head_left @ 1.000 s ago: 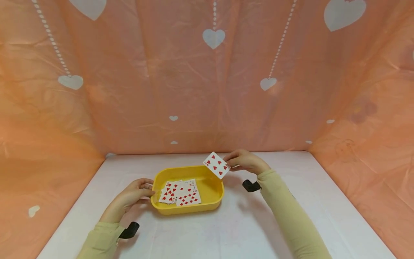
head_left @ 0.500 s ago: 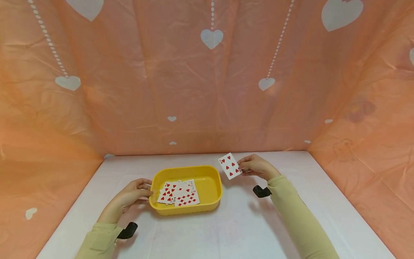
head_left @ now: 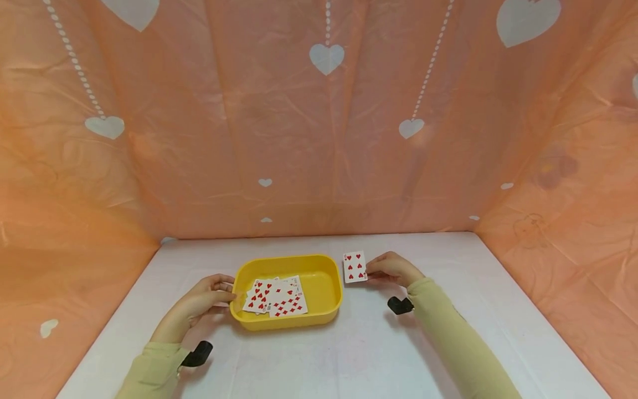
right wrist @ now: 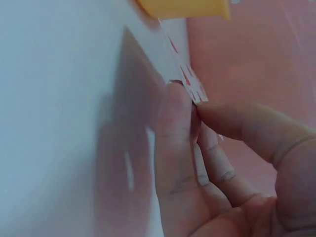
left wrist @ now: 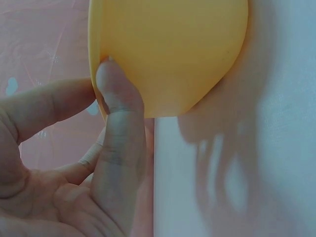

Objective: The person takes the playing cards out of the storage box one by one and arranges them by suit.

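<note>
A yellow plastic tray [head_left: 319, 318] stands on the table with several face-up playing cards [head_left: 276, 296] overlapping in its left half. My left hand [head_left: 199, 302] pinches the tray's left rim; in the left wrist view the thumb [left wrist: 118, 94] presses along the yellow wall. Just right of the tray, my right hand [head_left: 394, 269] pinches a six of hearts [head_left: 355, 267] by its lower right corner. Seen edge-on in the right wrist view, that playing card [right wrist: 180, 64] is held between thumb and finger, its shadow falling on the table.
The white table [head_left: 319, 366] extends in front of the tray and to both sides. A peach-coloured curtain [head_left: 319, 138] with white hearts rises behind it and along both sides. Black mounts [head_left: 198, 354] sit at both wrists.
My right hand has carried the six of hearts from over the tray's back right corner to the right, then lower, and turned it upright. The left hand stays on the rim.
</note>
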`<action>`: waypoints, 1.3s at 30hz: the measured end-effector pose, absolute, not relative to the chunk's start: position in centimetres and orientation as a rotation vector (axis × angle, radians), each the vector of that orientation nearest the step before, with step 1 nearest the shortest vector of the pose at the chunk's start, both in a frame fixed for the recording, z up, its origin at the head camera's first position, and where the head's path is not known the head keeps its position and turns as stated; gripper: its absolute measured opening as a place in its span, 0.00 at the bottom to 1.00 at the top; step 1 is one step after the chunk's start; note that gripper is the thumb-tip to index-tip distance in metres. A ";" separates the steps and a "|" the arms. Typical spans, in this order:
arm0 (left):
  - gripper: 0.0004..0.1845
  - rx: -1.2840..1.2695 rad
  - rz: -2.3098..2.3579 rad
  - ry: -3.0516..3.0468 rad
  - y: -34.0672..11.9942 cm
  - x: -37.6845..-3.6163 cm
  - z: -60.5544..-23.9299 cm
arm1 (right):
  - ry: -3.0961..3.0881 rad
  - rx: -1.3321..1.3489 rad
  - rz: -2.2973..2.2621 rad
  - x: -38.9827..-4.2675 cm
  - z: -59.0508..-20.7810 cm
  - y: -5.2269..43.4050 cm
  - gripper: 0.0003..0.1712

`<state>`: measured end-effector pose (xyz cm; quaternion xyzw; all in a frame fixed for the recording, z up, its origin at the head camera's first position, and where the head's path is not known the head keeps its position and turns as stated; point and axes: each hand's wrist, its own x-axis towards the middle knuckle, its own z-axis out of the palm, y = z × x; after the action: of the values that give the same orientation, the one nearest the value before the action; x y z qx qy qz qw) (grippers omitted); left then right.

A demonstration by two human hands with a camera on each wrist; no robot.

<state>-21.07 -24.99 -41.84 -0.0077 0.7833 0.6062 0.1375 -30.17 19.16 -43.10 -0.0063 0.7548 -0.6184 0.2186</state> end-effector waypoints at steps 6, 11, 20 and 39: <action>0.27 -0.009 1.761 2.257 -25.1 -21.0 -41.9 | 2.122 0.048 -1.650 -30.0 -43.4 18.1 0.13; 0.27 -0.013 1.759 2.257 -25.1 -21.0 -41.8 | 2.178 0.123 -1.624 -30.2 -43.7 17.6 0.12; 0.27 -0.020 1.768 2.252 -25.0 -20.9 -41.7 | 2.257 0.225 -1.561 -30.5 -43.8 17.4 0.09; 0.26 -0.051 1.750 2.259 -25.0 -21.1 -41.7 | 2.357 -0.069 -1.633 -30.5 -39.6 17.6 0.16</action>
<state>-21.09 -24.96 -41.74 -0.0177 0.7826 0.6061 0.1412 -30.54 17.58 -39.55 -0.0237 0.8141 -0.5640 0.1363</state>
